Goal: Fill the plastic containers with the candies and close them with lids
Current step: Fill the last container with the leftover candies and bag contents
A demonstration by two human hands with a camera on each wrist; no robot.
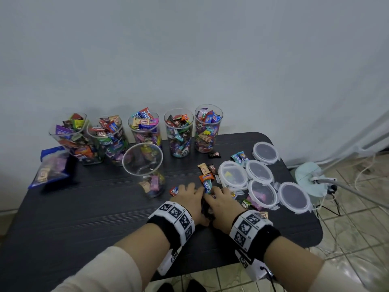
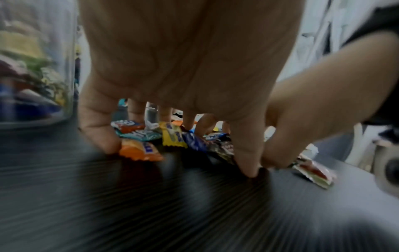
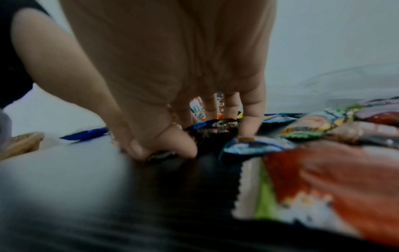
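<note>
Both hands lie side by side, palms down, over a heap of wrapped candies [image 1: 207, 185] on the black table [image 1: 84, 218]. My left hand [image 1: 189, 194] arches over the heap, fingertips on the table behind the candies [image 2: 172, 138]. My right hand [image 1: 221, 199] cups the same heap, its thumb against the left thumb. From the wrists, the left hand [image 2: 194, 136] and right hand [image 3: 215, 136] curl round the wrappers. A clear container [image 1: 145, 169] with a few candies at its bottom stands just left of the hands. Several clear round lids [image 1: 259, 171] lie to the right.
Several candy-filled containers [image 1: 179, 131] line the table's back edge by the wall. An open blue candy bag [image 1: 52, 165] lies at the far left. Loose candies [image 1: 214, 154] are scattered near the lids. A pale green lamp base [image 1: 309, 180] and cables sit beyond the right edge.
</note>
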